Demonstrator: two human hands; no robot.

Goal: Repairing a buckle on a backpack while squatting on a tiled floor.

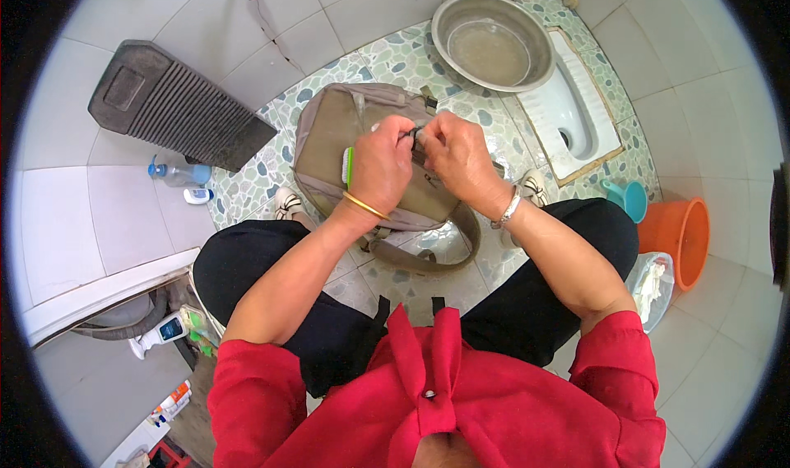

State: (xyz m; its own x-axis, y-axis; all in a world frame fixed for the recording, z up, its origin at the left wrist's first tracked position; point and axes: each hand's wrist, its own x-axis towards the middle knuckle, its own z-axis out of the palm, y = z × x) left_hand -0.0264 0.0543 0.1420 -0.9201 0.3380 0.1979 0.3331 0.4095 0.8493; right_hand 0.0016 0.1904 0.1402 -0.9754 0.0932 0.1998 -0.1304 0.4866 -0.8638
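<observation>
An olive-brown backpack (325, 131) lies on the tiled floor between my feet, its loop-shaped shoulder strap (444, 261) curving toward me. Above the bag, my left hand (385, 168) and my right hand (462, 157) meet with fingers pinched together. Between their fingertips is a small dark strap end (416, 136), whose far parts my fingers hide. A green scrubbing brush (349, 167) with white bristles rests on the bag, just left of my left hand.
A ridged dark washboard (181, 106) leans at the left wall, near plastic bottles (177, 172). Back right stand a metal basin (494, 44) with cloudy water and a squat toilet (572, 114). An orange bucket (675, 238) and turquoise dipper (629, 198) stand right.
</observation>
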